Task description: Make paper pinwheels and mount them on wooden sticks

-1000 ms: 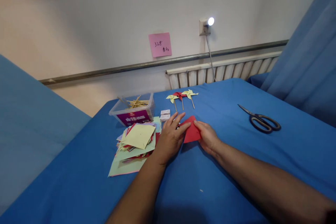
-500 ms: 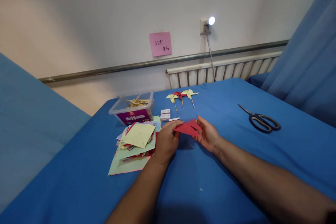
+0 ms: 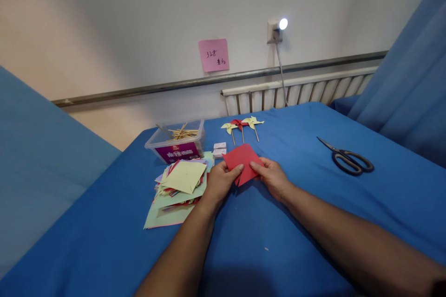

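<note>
A red square of paper (image 3: pixel 243 158) is held above the blue cloth, its face turned up toward me and a slit showing at its lower corner. My left hand (image 3: pixel 223 180) pinches its left side, thumb on top. On the opposite side my right hand (image 3: pixel 273 177) grips the sheet the same way, its thumb pressed near the middle. The fingers under the paper are mostly hidden. Left of my left hand lies a stack of coloured paper (image 3: pixel 170 213), with a pale yellow square (image 3: pixel 186 177) on top.
Behind the stack stands a clear plastic box (image 3: pixel 176 151) of wooden sticks. Two small white boxes (image 3: pixel 219 149) are beside it. Three paper pinwheels (image 3: pixel 240 124) lie at the back. Black-handled scissors (image 3: pixel 348 158) rest on the right. The cloth-covered table (image 3: pixel 299 250) meets a radiator wall.
The red paper has swung from nearly edge-on to face up, opening into a flat square. Both thumbs now press on its top face.
</note>
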Available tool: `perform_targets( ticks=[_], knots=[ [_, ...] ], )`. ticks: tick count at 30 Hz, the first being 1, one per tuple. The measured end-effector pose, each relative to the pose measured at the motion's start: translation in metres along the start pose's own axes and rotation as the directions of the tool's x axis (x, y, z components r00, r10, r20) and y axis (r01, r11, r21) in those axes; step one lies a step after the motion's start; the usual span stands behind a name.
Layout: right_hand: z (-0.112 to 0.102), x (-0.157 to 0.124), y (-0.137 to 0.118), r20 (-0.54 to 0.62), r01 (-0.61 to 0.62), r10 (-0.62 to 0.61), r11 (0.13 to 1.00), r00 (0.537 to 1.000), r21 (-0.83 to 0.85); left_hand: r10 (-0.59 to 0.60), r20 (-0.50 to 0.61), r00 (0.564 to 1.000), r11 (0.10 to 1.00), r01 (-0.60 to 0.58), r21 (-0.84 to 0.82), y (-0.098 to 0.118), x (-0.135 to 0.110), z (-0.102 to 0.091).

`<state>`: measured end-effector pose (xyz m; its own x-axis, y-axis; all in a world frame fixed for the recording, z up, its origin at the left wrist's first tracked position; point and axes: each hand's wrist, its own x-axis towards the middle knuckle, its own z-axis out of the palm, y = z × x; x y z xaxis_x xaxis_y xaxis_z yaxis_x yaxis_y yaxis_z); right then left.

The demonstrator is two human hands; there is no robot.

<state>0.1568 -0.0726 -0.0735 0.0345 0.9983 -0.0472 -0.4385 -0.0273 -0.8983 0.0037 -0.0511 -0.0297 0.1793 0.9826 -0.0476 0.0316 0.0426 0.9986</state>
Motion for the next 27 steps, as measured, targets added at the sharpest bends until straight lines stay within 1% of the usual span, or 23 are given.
perform_targets(
  ticks=[5,8,9,12,14,16,19,20,22,24,25,27],
  knots=[
    [0.0,0.003,0.002,-0.077,0.027,-0.03,0.999,0.997,-0.04,0.008,-0.03,1.0,1.0,-0.008,-0.018,-0.007,0.004,-0.003],
    [0.001,0.004,0.002,-0.092,0.033,-0.036,0.999,0.995,-0.041,-0.003,-0.053,0.999,0.996,-0.002,-0.094,-0.009,0.005,-0.004],
    [0.001,0.004,0.001,-0.087,0.036,-0.04,0.999,0.995,-0.041,-0.013,-0.037,0.999,0.99,0.007,-0.138,-0.009,0.004,-0.004],
    [0.002,0.002,0.0,-0.063,0.041,-0.045,0.997,0.997,-0.058,-0.047,0.072,0.996,0.961,0.064,-0.267,-0.007,0.001,-0.003],
    [0.003,0.001,0.0,-0.052,0.04,-0.045,0.994,0.998,-0.099,-0.068,0.114,0.991,0.943,0.101,-0.317,-0.006,0.0,-0.002],
    [0.003,0.0,0.001,-0.049,0.045,-0.052,0.989,0.997,-0.137,-0.093,0.109,0.99,0.936,0.124,-0.329,-0.006,-0.001,-0.001],
    [0.004,0.001,0.003,-0.045,0.067,-0.076,0.982,0.996,-0.177,-0.124,0.071,0.99,0.933,0.141,-0.33,-0.006,0.0,0.0],
    [0.004,0.002,0.003,-0.058,0.088,-0.1,0.979,0.993,-0.184,-0.13,0.059,0.99,0.93,0.143,-0.338,-0.006,0.0,0.0],
    [0.003,0.001,0.003,-0.097,0.178,-0.201,0.963,0.975,-0.201,-0.137,0.037,0.99,0.916,0.141,-0.374,-0.005,0.0,0.001],
    [0.003,-0.001,0.001,-0.11,0.312,-0.351,0.911,0.93,-0.27,-0.139,0.014,0.99,0.894,0.132,-0.428,-0.003,0.0,0.001],
    [0.002,-0.003,0.0,-0.084,0.379,-0.429,0.861,0.9,-0.338,-0.141,0.002,0.99,0.881,0.126,-0.455,-0.002,0.0,0.001],
    [0.003,-0.009,-0.003,0.04,0.485,-0.542,0.715,0.84,-0.504,-0.148,-0.01,0.989,0.858,0.124,-0.498,0.0,0.0,0.001]
  ],
)
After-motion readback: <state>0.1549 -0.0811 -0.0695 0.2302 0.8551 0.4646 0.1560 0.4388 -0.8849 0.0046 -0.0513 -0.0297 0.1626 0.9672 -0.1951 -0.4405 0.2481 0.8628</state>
